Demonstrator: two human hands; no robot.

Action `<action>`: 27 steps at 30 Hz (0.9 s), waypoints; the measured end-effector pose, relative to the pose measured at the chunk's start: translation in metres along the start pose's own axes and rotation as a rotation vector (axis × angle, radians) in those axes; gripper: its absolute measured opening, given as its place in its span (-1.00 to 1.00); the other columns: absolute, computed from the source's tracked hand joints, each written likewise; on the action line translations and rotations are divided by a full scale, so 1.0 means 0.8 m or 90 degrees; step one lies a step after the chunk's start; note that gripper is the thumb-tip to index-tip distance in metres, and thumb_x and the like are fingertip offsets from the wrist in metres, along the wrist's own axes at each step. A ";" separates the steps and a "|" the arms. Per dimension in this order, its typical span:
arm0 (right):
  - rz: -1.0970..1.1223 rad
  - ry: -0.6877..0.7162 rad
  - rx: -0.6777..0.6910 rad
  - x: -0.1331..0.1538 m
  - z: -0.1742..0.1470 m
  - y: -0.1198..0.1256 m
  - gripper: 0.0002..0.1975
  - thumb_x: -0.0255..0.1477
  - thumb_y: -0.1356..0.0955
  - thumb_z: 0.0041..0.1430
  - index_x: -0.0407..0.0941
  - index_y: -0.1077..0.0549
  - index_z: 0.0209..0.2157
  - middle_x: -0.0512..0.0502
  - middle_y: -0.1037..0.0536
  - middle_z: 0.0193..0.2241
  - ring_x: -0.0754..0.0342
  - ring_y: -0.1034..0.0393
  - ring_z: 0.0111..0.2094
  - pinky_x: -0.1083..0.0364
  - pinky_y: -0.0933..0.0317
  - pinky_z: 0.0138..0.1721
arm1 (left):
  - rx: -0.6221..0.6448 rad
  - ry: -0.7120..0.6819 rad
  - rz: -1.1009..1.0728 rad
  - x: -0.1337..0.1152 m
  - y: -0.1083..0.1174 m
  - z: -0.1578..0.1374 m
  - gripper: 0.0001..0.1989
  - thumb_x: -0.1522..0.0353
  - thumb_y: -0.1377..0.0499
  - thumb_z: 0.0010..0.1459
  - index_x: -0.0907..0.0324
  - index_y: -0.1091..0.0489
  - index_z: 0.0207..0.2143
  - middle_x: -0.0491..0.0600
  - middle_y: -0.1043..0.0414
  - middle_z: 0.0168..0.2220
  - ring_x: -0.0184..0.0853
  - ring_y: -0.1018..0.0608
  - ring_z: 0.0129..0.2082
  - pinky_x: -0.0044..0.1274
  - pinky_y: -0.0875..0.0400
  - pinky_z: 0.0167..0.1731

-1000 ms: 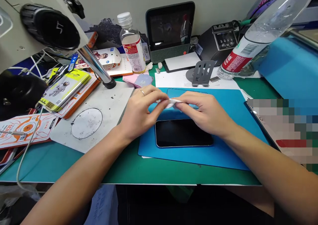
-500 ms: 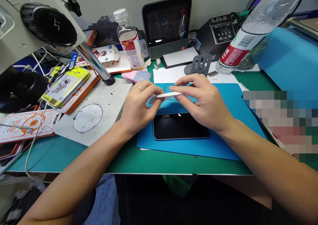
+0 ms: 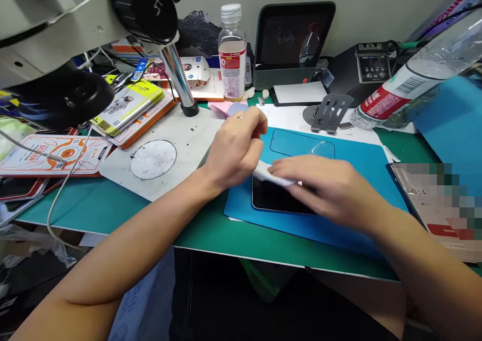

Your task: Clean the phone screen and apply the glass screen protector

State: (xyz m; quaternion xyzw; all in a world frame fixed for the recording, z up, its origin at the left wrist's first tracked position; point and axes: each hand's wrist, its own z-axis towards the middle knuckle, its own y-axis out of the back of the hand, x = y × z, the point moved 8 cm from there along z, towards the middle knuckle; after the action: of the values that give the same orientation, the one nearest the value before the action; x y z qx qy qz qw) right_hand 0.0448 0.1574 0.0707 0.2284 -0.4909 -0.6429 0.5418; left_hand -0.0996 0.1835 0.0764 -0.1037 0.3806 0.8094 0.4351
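A black phone [image 3: 273, 196] lies face up on the blue mat [image 3: 361, 167]. My right hand [image 3: 331, 188], smeared by motion, pinches a thin white wipe [image 3: 277, 175] against the phone's screen and covers its right part. My left hand [image 3: 239, 145], a ring on one finger, is curled closed at the phone's upper left corner. Its fingertips are turned away, so anything inside them is hidden. Behind the hands, a clear phone-shaped sheet with a dark outline [image 3: 301, 144] lies on the mat.
A microscope [image 3: 146, 9] overhangs the left side, its post on a pale base plate [image 3: 199, 130]. Bottles [image 3: 231, 60], a dark-screened display [image 3: 293, 39] and a grey phone stand [image 3: 331, 112] stand behind. A tilted water bottle [image 3: 399, 95] and another phone [image 3: 425, 200] are at right.
Both hands held the white wipe above the phone; now only my right hand visibly has it, lowered onto the screen. My left hand has curled closed. The whole view has shifted.
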 end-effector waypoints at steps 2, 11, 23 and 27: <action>-0.052 0.057 0.058 0.031 -0.007 -0.016 -0.71 -0.52 -0.26 0.42 -0.20 -0.60 -0.02 -0.22 -0.70 -0.01 -0.08 -0.62 0.02 -0.07 -0.46 0.11 | 0.014 -0.001 -0.006 -0.001 -0.001 0.001 -0.79 0.56 0.01 0.05 0.07 -0.19 -0.32 -0.05 -0.38 -0.39 -0.24 -0.41 -0.38 -0.35 -0.37 -0.31; -0.220 -0.039 0.178 0.085 -0.030 -0.075 -0.15 0.05 -0.20 0.40 -0.46 -0.32 0.30 -0.55 -0.33 0.32 -0.41 -0.27 0.34 -0.34 -0.35 0.22 | 0.112 -0.028 0.009 -0.010 -0.015 -0.001 -0.79 0.52 0.04 0.12 0.14 -0.33 -0.29 -0.01 -0.51 -0.34 -0.25 -0.49 -0.33 -0.38 -0.41 -0.22; -0.165 -0.223 0.195 0.079 -0.003 -0.091 0.03 0.13 -0.22 0.32 -0.55 -0.16 0.37 -0.70 -0.13 0.39 -0.45 -0.04 0.43 -0.32 -0.15 0.36 | 0.156 -0.015 0.035 -0.003 -0.025 -0.004 -0.73 0.52 0.05 0.21 0.19 -0.42 -0.20 -0.01 -0.56 -0.30 -0.24 -0.52 -0.27 -0.39 -0.40 -0.18; -0.162 -0.283 0.198 0.068 -0.002 -0.099 0.06 0.13 -0.22 0.32 -0.58 -0.11 0.38 -0.73 -0.07 0.40 -0.47 0.04 0.45 -0.33 -0.06 0.40 | 0.207 0.003 0.051 0.001 -0.033 -0.008 -0.72 0.52 0.04 0.21 0.19 -0.44 -0.18 0.01 -0.57 -0.27 -0.21 -0.53 -0.24 -0.36 -0.41 -0.16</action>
State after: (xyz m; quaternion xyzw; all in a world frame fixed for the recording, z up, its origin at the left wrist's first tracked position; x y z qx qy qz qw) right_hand -0.0084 0.1015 0.0133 0.2219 -0.6575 -0.6569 0.2948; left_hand -0.0805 0.1880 0.0580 -0.0183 0.5111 0.7539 0.4124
